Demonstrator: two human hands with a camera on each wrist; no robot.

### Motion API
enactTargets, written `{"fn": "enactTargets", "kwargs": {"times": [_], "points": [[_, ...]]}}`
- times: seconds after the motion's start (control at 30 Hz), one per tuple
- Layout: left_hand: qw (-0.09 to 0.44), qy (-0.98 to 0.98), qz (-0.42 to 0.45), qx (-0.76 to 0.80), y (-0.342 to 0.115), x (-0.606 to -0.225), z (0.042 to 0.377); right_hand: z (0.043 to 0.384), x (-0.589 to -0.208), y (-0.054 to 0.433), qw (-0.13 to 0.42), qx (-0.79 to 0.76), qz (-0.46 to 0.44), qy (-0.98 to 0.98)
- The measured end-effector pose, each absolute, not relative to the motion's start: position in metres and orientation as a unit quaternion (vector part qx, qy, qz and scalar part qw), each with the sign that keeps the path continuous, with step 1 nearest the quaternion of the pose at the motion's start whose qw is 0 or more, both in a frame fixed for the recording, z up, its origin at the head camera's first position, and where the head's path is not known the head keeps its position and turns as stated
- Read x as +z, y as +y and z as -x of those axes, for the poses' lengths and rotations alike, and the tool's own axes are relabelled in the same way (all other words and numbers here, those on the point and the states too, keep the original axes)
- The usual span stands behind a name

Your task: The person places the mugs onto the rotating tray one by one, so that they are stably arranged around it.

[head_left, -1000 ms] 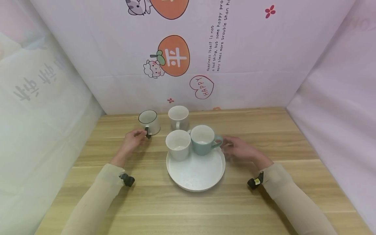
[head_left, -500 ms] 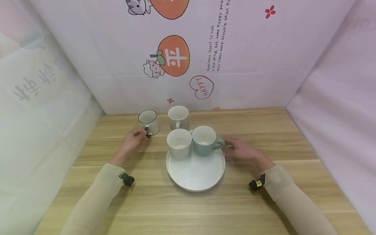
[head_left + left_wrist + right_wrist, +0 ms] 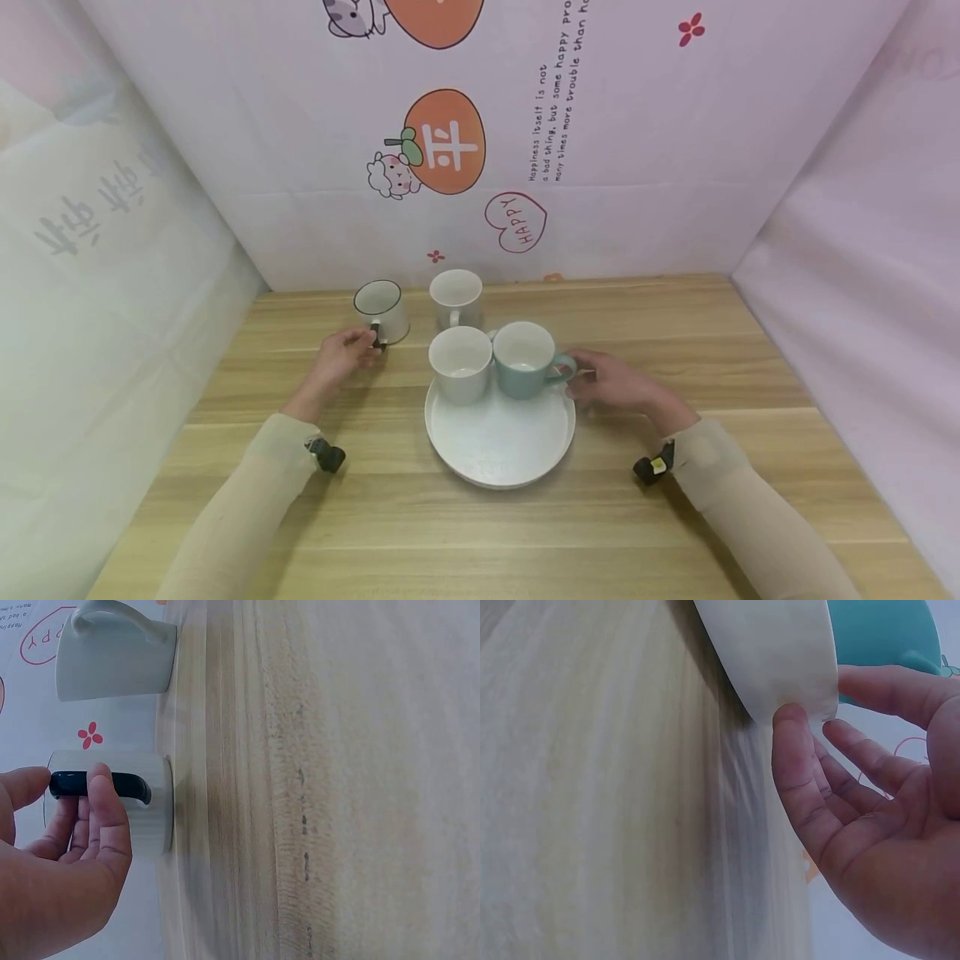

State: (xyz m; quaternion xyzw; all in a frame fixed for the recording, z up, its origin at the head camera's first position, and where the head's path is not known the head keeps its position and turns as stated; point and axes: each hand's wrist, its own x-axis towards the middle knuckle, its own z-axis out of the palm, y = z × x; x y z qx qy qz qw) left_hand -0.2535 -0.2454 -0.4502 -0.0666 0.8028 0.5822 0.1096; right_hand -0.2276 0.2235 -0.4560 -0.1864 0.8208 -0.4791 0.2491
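In the head view my left hand (image 3: 343, 357) pinches the black handle (image 3: 101, 784) of a white mug with a black rim (image 3: 381, 312), which stands upright at the back left. Thumb and fingers meet that handle in the left wrist view. My right hand (image 3: 617, 382) is at the right side of a round white tray (image 3: 501, 450), fingers loosely bent and fingertips right at the rim (image 3: 795, 660). A teal mug (image 3: 519, 379) and a white mug (image 3: 459, 383) stand close together on the tray's far part. The teal mug's handle overlaps my right fingertips in the head view.
Behind the tray a second white mug (image 3: 456, 300) stands on the wooden table (image 3: 390, 533), its handle toward me. A white printed cloth (image 3: 637, 167) hangs along the back edge, and white cloth (image 3: 862, 333) hangs at both sides.
Both mugs on the tray have shifted a little to the right, swinging clockwise about its centre. Both hands and the black-rimmed mug have stayed nearly in place.
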Motion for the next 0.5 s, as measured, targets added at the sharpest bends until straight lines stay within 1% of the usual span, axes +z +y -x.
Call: {"fn": "enactTargets", "kwargs": {"times": [0.5], "points": [[0.108,0.795,0.071,0.592,-0.2418,-0.4491,0.2561,0.2249,-0.4599,0.2278,0.259,-0.469,0.185,0.824]]}}
